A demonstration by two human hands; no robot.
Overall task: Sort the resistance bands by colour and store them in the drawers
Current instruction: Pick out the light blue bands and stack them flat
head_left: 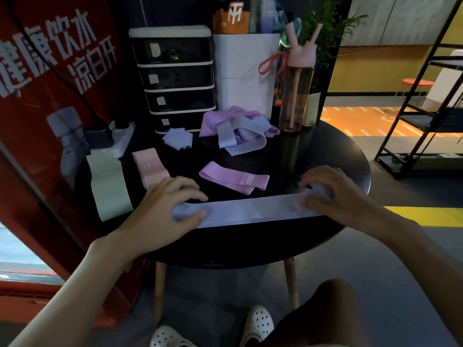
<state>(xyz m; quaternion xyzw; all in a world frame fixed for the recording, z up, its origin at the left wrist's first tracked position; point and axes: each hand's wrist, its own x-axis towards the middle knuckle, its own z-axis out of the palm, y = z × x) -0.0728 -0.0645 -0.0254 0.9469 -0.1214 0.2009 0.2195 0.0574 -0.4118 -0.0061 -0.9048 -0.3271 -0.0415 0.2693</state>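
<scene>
A long lavender-blue band [250,209] lies flat along the front of the round black table [325,151]. My left hand [172,204] grips its left end, and my right hand [325,189] grips its bunched right end. A purple band [233,177] lies just behind it. A pale pink band [150,169] and a pale green band [109,184] lie at the left. A folded blue band [178,139] and a tangled pile of purple and blue bands [238,128] sit in front of the black drawer unit [175,78], whose drawers are closed.
A white power strip [117,144] with plugs sits at the table's left rear. A white box [245,71] and a pink water bottle [297,88] stand at the back right. A red vending machine [50,96] is on the left, a black shelf rack [426,108] on the right.
</scene>
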